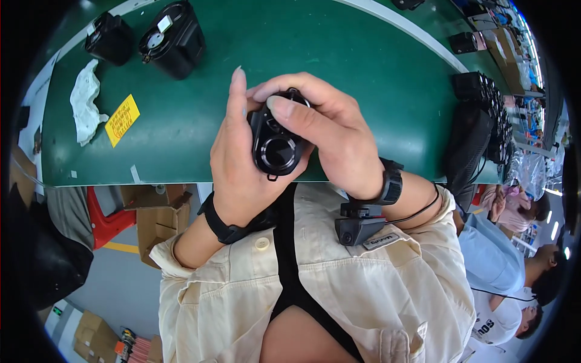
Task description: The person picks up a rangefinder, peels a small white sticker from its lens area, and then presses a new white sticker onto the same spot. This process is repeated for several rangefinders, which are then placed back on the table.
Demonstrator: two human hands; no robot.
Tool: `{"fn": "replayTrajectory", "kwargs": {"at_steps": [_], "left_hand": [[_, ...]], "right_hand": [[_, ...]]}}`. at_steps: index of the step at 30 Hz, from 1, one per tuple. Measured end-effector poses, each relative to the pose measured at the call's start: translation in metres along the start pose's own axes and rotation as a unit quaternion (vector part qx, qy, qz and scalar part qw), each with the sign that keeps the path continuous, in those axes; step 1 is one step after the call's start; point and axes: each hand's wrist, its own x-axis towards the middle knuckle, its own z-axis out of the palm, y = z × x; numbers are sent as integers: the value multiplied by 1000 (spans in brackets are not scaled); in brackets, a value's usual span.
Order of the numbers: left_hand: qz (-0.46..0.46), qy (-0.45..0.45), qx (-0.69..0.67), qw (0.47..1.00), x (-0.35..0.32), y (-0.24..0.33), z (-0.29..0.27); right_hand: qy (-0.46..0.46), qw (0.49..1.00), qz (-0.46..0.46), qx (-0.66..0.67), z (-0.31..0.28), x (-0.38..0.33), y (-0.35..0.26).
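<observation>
Gripping a black device (pixel 277 145) from both sides, the left hand (pixel 239 163) and right hand (pixel 330 136) hold it just above the green belt's (pixel 375 91) near edge; nothing looks fitted yet. Two black housings (pixel 172 39) and a rag (pixel 86 100) lie well apart, leaving open belt ahead

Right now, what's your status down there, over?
Left hand and right hand both grip small black device, round lens face up. Held over green table edge. Nothing blocking; rag, yellow tag off to the left.
</observation>
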Motion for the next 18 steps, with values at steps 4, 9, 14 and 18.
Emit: {"fn": "replayTrajectory", "kwargs": {"at_steps": [4, 9, 14, 18], "left_hand": [[-2, 2, 3, 1000, 1, -1, -1], [31, 16, 29, 999, 1, 1, 0], [51, 11, 53, 997, 0, -1, -2], [67, 0, 54, 996, 0, -3, -2]], "right_hand": [[-26, 990, 52, 126, -4, 1, -11], [-41, 983, 52, 172, -3, -3, -10], [-43, 994, 8, 96, -2, -9, 0], [-49, 997, -39, 43, -7, -9, 6]]}}
